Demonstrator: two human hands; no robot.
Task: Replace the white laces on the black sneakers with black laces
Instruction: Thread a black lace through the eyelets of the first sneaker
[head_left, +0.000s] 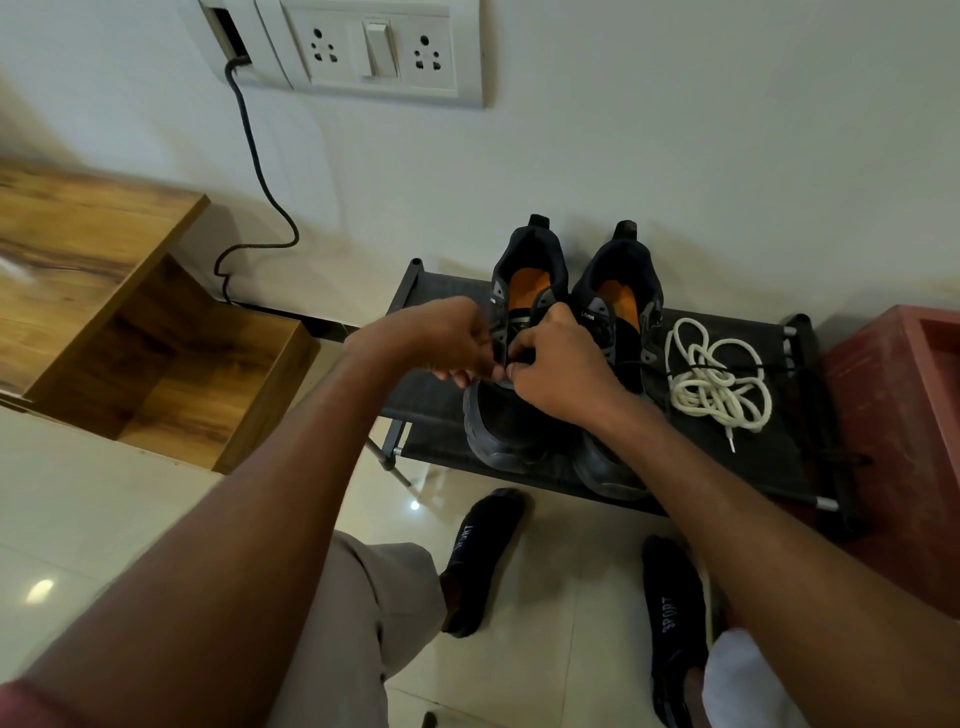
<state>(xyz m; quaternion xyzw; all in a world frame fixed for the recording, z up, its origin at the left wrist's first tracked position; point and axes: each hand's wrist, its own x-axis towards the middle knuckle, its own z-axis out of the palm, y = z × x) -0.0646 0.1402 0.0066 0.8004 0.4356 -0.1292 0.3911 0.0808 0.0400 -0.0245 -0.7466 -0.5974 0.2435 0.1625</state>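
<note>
Two black sneakers with orange insoles stand side by side on a low black rack (769, 457), toes toward me. Over the left sneaker (511, 421), both my hands meet at the lower eyelets. My left hand (449, 340) has its fingers curled and pinches something small and dark at the lacing, most likely the black lace. My right hand (558, 366) pinches at the same spot with thumb and fingers. The lace itself is mostly hidden by my fingers. The right sneaker (623, 306) is partly covered by my right wrist. A heap of white laces (714, 382) lies on the rack to its right, with a thin black lace (748, 368) across it.
A wooden cabinet (104, 291) with open shelves stands at the left. A red box (898, 405) sits to the right of the rack. A black cable (260, 176) hangs from the wall socket panel (363, 49). My socked feet (483, 561) rest on the tiled floor.
</note>
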